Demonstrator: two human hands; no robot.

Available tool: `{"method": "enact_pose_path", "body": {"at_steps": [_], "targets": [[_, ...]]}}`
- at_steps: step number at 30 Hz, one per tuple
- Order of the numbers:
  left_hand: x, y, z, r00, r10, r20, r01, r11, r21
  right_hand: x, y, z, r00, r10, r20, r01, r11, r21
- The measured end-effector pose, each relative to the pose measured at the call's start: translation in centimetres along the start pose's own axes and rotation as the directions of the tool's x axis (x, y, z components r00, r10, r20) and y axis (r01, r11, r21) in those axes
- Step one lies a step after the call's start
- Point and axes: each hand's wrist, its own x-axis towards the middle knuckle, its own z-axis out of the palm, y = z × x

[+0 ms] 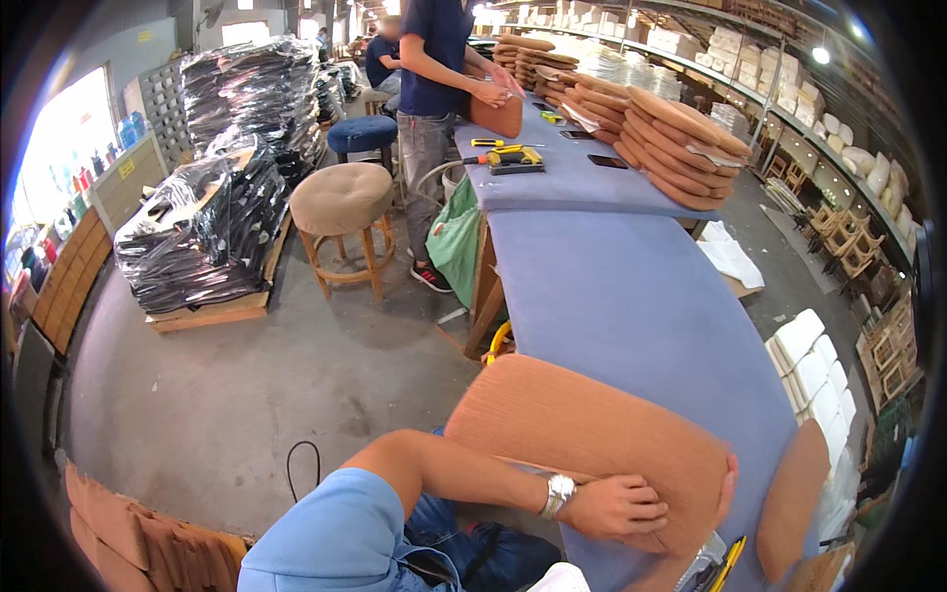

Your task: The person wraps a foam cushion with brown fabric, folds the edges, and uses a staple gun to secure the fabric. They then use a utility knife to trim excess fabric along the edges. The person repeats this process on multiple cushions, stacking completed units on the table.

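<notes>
A brown fabric-covered chair cushion [592,414] stands tilted on the blue padded bench in front of me, its broad face toward the far side. My left hand [619,511], with a metal watch at the wrist, reaches across to the cushion's near side; its fingers are curled against the brown fabric. Around the cushion's right edge wraps my right hand [728,488], mostly hidden behind it, with only some fingers showing. Near the right forearm lies a yellow utility knife [728,564] beside some clear plastic. Another brown cushion piece [794,498] lies on the bench's right edge.
The blue bench [612,266] runs away from me, bearing stacked brown cushions [681,148], a yellow power tool [518,158] and a phone [607,161]. A co-worker [434,59] stands at its far left. Stools [340,202] and wrapped stacks [197,237] stand left; brown pieces [138,533] lie lower left.
</notes>
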Motion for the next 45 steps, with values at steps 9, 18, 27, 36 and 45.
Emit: {"method": "enact_pose_path", "body": {"at_steps": [9, 18, 27, 36, 45], "targets": [[1.8, -3.5, 0.3, 0.956, 0.010, 0.293, -0.002, 1.000, -0.028, 3.3, -0.8, -7.5, 0.983, 0.139, 0.118, -0.076, 0.901, -0.427], [-2.3, 0.5, -9.1, 0.865, -0.432, 0.255, 0.441, 0.897, 0.023, 4.1, -1.7, -9.6, 0.979, 0.175, 0.102, -0.062, 0.741, -0.669], [-16.8, -1.7, -17.5, -0.137, -0.985, 0.105, 0.818, -0.172, -0.548, 2.3, -1.6, -5.6, 0.988, 0.156, 0.014, -0.112, 0.770, -0.628], [-13.5, -14.6, -19.0, 0.173, -0.985, 0.010, 0.952, 0.164, -0.258, 2.4, 2.2, -3.6, 0.999, -0.044, -0.028, 0.013, 0.732, -0.681], [-3.4, -4.8, -12.9, 0.909, -0.394, 0.137, 0.404, 0.914, -0.047, 2.3, 2.7, -1.0, 0.984, -0.167, 0.058, 0.134, 0.491, -0.861]]}}
